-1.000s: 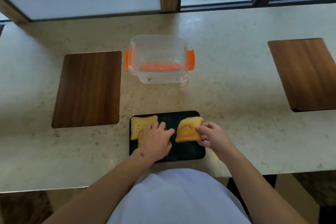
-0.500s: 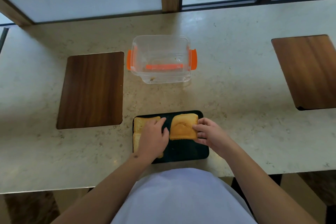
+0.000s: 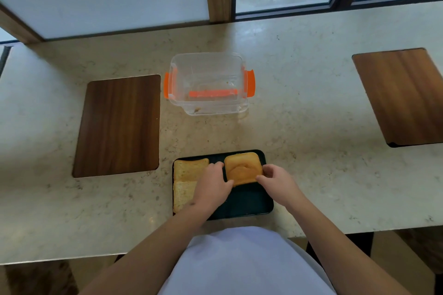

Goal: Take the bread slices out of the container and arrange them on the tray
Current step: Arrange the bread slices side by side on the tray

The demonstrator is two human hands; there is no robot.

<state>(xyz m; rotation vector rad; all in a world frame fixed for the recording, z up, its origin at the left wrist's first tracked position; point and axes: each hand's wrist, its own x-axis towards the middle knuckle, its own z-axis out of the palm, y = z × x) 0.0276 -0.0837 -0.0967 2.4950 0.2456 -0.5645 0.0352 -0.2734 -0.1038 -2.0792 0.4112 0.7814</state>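
On the dark tray [image 3: 242, 206] at the near edge of the bench [image 3: 299, 112], 2 bread slices [image 3: 189, 170] lay stacked down the left side. The left hand [image 3: 212, 189] rested palm-down, fingers [image 3: 217, 166] loosely spread, its thumb touching the third slice [image 3: 243, 167] at the left edge. The right hand [image 3: 275, 181] pinched that slice's right edge between curled fingers. Best to lower it flat and square it in the far right corner before letting go. The clear container [image 3: 208, 84] beyond looked empty.

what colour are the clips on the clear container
Orange clips on the container, clearest in the head view.
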